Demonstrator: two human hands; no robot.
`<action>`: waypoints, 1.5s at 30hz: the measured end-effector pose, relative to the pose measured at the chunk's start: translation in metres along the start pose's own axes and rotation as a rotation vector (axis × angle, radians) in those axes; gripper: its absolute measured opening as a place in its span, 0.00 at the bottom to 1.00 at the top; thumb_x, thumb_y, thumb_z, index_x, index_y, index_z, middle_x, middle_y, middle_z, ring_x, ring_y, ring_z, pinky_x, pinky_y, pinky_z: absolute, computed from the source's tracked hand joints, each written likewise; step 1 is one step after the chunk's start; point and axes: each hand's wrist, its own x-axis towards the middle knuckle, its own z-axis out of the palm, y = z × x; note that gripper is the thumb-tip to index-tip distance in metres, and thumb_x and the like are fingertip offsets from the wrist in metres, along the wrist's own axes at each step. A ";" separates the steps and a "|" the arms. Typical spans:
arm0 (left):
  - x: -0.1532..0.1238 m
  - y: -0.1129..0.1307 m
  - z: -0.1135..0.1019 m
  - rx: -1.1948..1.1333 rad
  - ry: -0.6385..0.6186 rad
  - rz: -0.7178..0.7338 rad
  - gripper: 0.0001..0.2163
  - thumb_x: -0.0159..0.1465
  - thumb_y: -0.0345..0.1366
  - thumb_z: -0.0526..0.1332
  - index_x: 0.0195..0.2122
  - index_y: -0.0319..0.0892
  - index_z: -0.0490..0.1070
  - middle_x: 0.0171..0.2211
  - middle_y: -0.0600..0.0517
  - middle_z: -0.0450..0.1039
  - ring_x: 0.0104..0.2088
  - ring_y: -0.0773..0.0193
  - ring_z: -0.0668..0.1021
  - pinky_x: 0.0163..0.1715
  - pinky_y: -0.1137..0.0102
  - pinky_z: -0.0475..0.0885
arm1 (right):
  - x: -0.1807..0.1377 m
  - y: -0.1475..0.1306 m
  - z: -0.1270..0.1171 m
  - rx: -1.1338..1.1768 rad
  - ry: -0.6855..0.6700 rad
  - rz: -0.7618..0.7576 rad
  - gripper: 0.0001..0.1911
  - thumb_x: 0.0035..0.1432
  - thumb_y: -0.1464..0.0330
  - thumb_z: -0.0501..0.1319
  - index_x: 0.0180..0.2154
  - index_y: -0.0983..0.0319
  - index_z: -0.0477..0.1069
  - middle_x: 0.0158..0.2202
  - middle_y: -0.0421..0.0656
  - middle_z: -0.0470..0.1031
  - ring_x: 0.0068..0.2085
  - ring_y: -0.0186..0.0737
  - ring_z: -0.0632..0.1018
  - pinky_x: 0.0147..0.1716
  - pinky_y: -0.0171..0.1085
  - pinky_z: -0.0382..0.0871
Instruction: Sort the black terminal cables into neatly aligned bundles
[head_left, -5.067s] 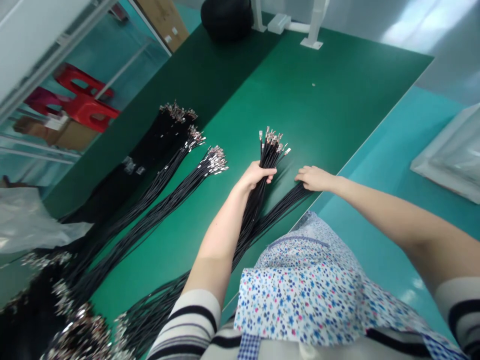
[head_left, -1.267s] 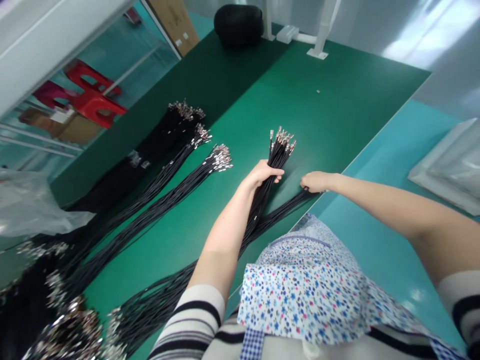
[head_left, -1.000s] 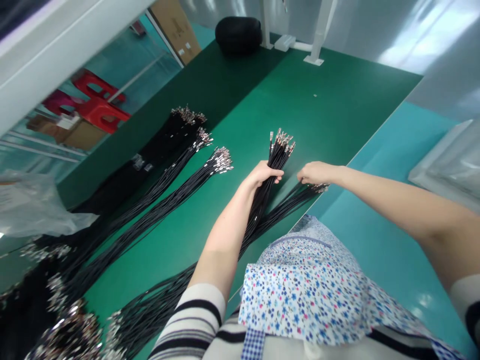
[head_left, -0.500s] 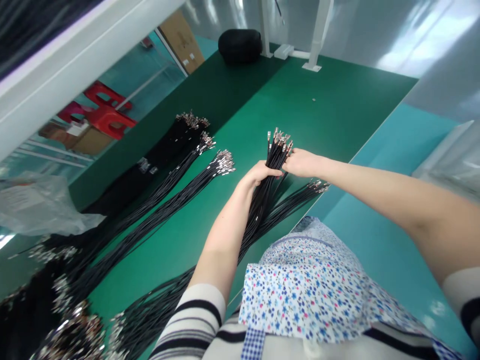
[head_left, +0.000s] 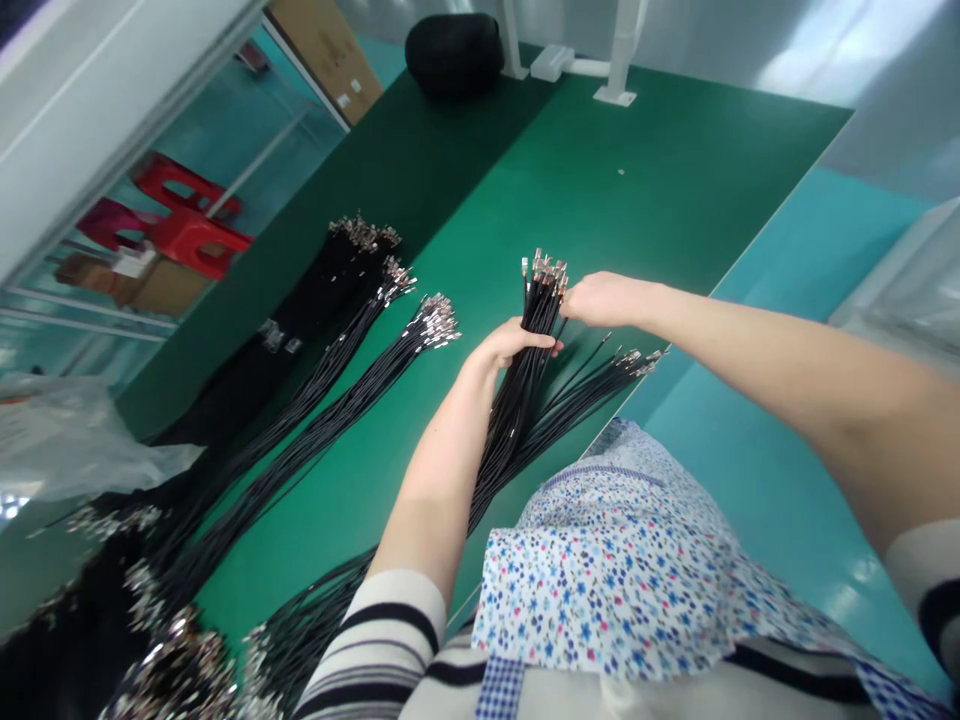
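Wire bundle (head_left: 517, 390) upright-tilted over green table (head_left: 660, 190), metal terminals at top end. Left hand (head_left: 510, 345) clenched around bundle just below terminals. Right hand (head_left: 600, 298) touches bundle's upper end from right side, fingertips pinched at wires there. Loose wires (head_left: 600, 375) lie on table just beside, near edge. Sorted bundles (head_left: 337, 370) lie in rows at left, well apart.
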 end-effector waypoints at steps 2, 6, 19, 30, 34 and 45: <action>-0.002 0.001 0.000 -0.038 -0.032 -0.018 0.14 0.43 0.28 0.69 0.29 0.34 0.65 0.25 0.45 0.75 0.26 0.61 0.77 0.29 0.65 0.71 | 0.005 0.004 -0.003 0.053 0.004 0.045 0.11 0.56 0.71 0.53 0.33 0.61 0.74 0.33 0.43 0.76 0.32 0.37 0.73 0.29 0.35 0.55; 0.000 -0.001 -0.002 -0.030 0.061 0.014 0.13 0.44 0.26 0.68 0.27 0.34 0.64 0.18 0.52 0.70 0.20 0.67 0.73 0.25 0.69 0.71 | 0.009 0.018 0.019 0.178 0.068 0.251 0.13 0.55 0.63 0.56 0.39 0.62 0.72 0.35 0.43 0.75 0.34 0.39 0.73 0.29 0.34 0.58; 0.021 -0.012 0.004 0.066 0.185 -0.015 0.07 0.43 0.24 0.64 0.19 0.34 0.64 0.14 0.52 0.67 0.15 0.68 0.71 0.19 0.72 0.66 | -0.019 -0.011 0.123 0.015 -0.146 -0.104 0.08 0.51 0.73 0.55 0.33 0.65 0.72 0.36 0.48 0.74 0.40 0.44 0.71 0.35 0.39 0.54; 0.007 -0.007 0.008 0.218 0.205 0.069 0.09 0.42 0.27 0.66 0.26 0.33 0.72 0.25 0.49 0.74 0.27 0.65 0.75 0.31 0.69 0.69 | -0.005 -0.006 0.051 0.124 -0.100 0.024 0.12 0.54 0.71 0.52 0.37 0.63 0.71 0.33 0.47 0.75 0.32 0.39 0.73 0.29 0.35 0.54; 0.000 -0.005 0.013 0.212 0.212 0.084 0.08 0.42 0.28 0.66 0.24 0.33 0.71 0.24 0.48 0.74 0.25 0.66 0.74 0.29 0.70 0.69 | -0.019 -0.003 0.085 0.176 -0.121 0.002 0.10 0.55 0.72 0.51 0.32 0.63 0.72 0.36 0.47 0.74 0.36 0.38 0.72 0.30 0.34 0.56; 0.005 -0.007 0.015 0.242 0.244 0.081 0.08 0.41 0.28 0.67 0.21 0.35 0.68 0.18 0.51 0.71 0.20 0.68 0.72 0.24 0.72 0.66 | -0.031 -0.012 0.106 0.058 -0.025 0.010 0.08 0.50 0.72 0.55 0.32 0.66 0.71 0.34 0.50 0.74 0.38 0.42 0.72 0.36 0.38 0.56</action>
